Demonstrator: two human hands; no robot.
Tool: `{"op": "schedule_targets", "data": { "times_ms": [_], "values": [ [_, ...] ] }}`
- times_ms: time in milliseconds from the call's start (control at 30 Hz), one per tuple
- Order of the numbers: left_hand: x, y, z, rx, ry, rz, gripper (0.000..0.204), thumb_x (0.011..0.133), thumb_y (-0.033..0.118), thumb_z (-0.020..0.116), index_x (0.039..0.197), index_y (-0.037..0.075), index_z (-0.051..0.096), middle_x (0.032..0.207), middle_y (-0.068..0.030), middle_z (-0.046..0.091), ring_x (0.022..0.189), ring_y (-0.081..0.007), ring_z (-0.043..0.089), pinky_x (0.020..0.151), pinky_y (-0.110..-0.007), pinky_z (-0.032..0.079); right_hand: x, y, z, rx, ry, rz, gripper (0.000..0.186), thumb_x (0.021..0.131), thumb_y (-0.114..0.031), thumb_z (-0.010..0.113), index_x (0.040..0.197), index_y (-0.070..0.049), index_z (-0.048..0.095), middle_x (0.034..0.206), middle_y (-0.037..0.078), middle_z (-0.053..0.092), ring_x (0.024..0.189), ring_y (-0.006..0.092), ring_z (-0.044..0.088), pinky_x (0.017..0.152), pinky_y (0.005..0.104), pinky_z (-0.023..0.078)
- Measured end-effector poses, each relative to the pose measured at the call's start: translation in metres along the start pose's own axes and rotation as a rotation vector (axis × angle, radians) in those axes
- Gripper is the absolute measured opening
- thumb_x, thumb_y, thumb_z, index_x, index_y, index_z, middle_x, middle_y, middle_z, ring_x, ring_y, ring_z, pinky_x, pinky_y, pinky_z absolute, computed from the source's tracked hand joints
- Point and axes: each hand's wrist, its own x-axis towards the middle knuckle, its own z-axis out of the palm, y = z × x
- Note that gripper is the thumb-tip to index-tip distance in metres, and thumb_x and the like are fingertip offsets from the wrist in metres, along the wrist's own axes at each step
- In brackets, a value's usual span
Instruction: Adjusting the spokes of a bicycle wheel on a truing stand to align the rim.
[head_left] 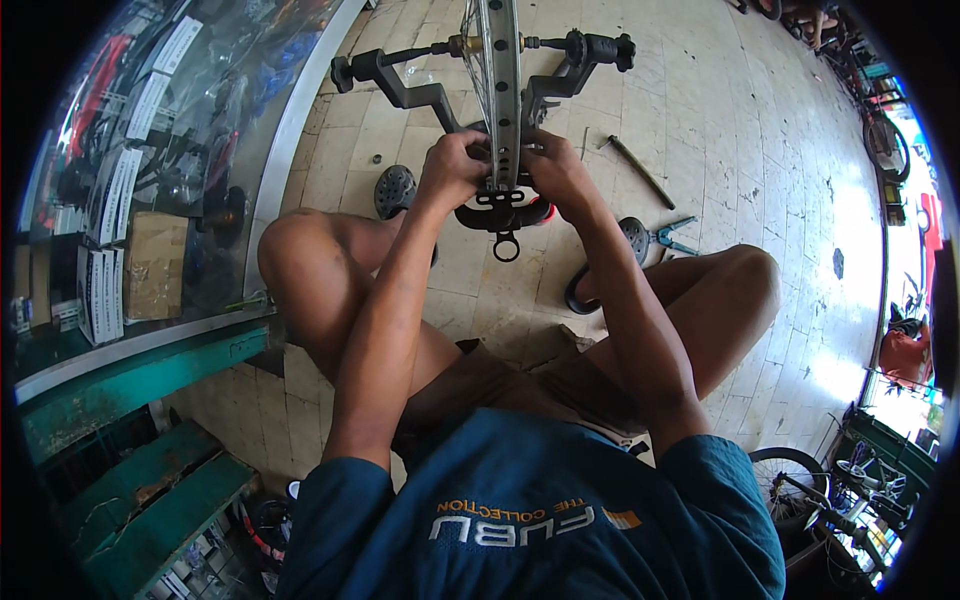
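A bare bicycle wheel rim [507, 110] stands edge-on between the arms of a black truing stand [402, 93], its spokes [478, 60] running to a gold-coloured hub [468, 45]. My left hand [457, 172] is closed against the rim's left side, fingers curled in at the spokes. Opposite it, my right hand [558, 175] is closed at the rim's right side. Both sets of fingertips are partly hidden, so any small part between them does not show. Just below the hands is the stand's black gauge with a ring [507, 246].
On the tiled floor right of the stand lie a dark rod-like tool [641, 172] and teal-handled pliers [675, 236]. A glass display case [215, 130] stands along the left. Bicycles [885, 145] line the right edge, with another wheel [790, 485] at lower right.
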Motion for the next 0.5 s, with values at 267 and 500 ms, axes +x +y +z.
{"op": "schedule_targets", "data": {
  "times_ms": [267, 500],
  "values": [
    [-0.01, 0.012, -0.005, -0.306, -0.091, -0.138, 0.021, 0.08, 0.001, 0.068, 0.1, -0.002, 0.071, 0.082, -0.0089, 0.073, 0.066, -0.0158, 0.064, 0.062, -0.027, 0.051, 0.001, 0.004, -0.003, -0.046, 0.044, 0.041, 0.025, 0.094, -0.004, 0.06, 0.112, 0.008, 0.072, 0.093, 0.012, 0.074, 0.075, 0.0177, 0.066, 0.07, 0.028, 0.055],
    [-0.014, 0.015, 0.001, -0.364, -0.061, -0.108, 0.023, 0.081, -0.003, 0.064, 0.104, -0.002, 0.069, 0.084, -0.0094, 0.073, 0.067, -0.015, 0.064, 0.06, -0.024, 0.048, 0.002, 0.0, -0.005, 0.029, 0.019, 0.066, 0.027, 0.092, -0.006, 0.062, 0.112, 0.008, 0.072, 0.092, 0.012, 0.074, 0.073, 0.0174, 0.064, 0.068, 0.0278, 0.054]
  ]
}}
